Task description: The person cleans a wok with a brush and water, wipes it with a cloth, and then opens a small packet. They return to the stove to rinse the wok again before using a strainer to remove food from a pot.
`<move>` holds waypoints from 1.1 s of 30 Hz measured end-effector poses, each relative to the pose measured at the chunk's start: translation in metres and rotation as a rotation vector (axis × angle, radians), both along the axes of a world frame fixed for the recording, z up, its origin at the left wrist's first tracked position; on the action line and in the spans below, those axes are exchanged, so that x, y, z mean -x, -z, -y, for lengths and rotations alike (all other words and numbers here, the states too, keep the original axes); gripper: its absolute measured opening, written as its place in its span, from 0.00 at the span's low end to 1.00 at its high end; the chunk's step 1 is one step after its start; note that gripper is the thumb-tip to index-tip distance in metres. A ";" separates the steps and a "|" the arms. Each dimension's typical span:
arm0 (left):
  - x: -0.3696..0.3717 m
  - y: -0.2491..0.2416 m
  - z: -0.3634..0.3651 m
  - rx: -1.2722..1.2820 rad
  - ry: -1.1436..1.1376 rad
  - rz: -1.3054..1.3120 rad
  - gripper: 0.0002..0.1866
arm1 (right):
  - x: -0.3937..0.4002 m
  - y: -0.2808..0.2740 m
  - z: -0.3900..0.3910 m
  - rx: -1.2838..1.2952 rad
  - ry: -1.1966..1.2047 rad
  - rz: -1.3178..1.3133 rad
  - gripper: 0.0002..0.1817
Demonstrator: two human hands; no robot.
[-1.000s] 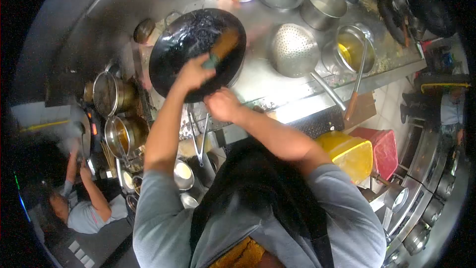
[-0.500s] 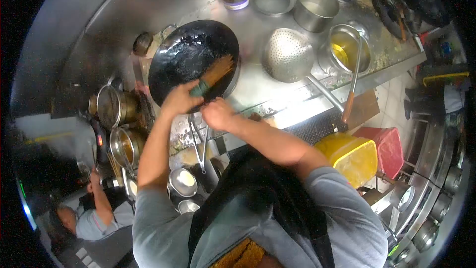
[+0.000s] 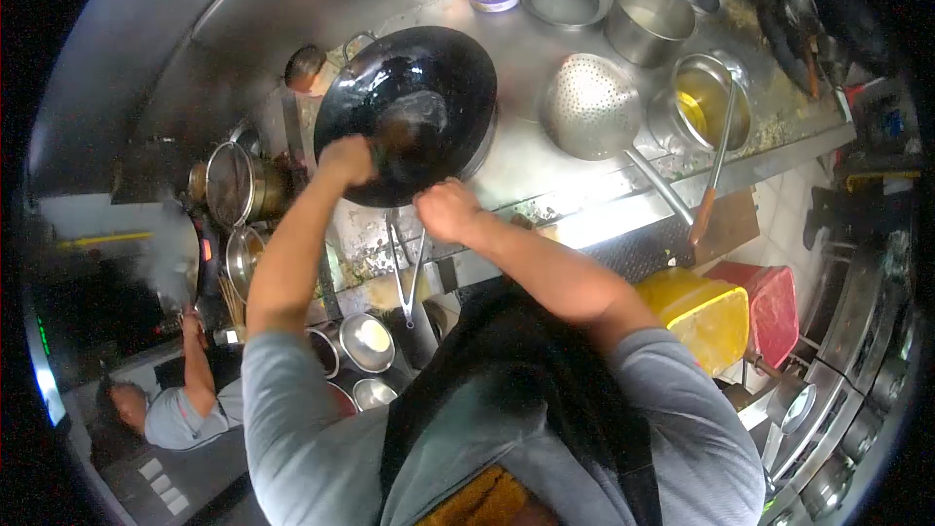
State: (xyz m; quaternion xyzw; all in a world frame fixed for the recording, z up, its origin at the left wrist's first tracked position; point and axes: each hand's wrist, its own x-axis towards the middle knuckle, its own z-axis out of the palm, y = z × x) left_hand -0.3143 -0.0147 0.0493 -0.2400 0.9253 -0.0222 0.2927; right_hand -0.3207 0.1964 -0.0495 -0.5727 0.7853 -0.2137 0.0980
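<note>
Brush now blurred inside wok (image 3: 438, 68); left hand (image 3: 347, 160) fingers grip it, right hand (image 3: 446, 210) fingers closed on rim.

wok (image 3: 429, 88) black | bin (image 3: 703, 317) yellow | box (image 3: 774, 302) red | sleeves (image 3: 292, 409) grey

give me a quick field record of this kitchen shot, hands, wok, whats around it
left hand: closed, at the near-left rim of the wok; what it grips cannot be told
right hand: closed, at the wok's near edge
wok: black, wet inside, tilted on the steel counter
perforated strainer: dome up, right of the wok, handle toward the person
oil pot: yellow liquid, long ladle resting in it
tongs: hanging below the counter edge
yellow tub: lower right, beside a red tub
other person: lower left, arm raised
</note>
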 end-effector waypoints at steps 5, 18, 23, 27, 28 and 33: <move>0.060 -0.018 0.009 -0.081 -0.060 0.118 0.28 | 0.002 -0.011 -0.009 0.031 0.018 0.038 0.09; 0.079 -0.055 -0.040 -0.146 0.081 0.338 0.26 | 0.006 -0.005 -0.008 -0.078 -0.008 0.070 0.11; 0.079 -0.024 0.013 -0.266 -0.178 0.179 0.31 | 0.008 -0.011 -0.010 -0.082 -0.025 0.046 0.10; 0.070 -0.052 -0.029 -0.275 0.084 0.272 0.32 | 0.012 -0.010 -0.011 -0.035 -0.048 0.062 0.09; 0.075 -0.035 -0.019 -0.232 -0.005 0.251 0.32 | 0.008 -0.008 -0.011 -0.034 -0.026 0.066 0.09; 0.055 0.016 0.007 -0.409 -0.306 -0.174 0.32 | 0.007 -0.013 -0.013 -0.082 -0.048 0.054 0.09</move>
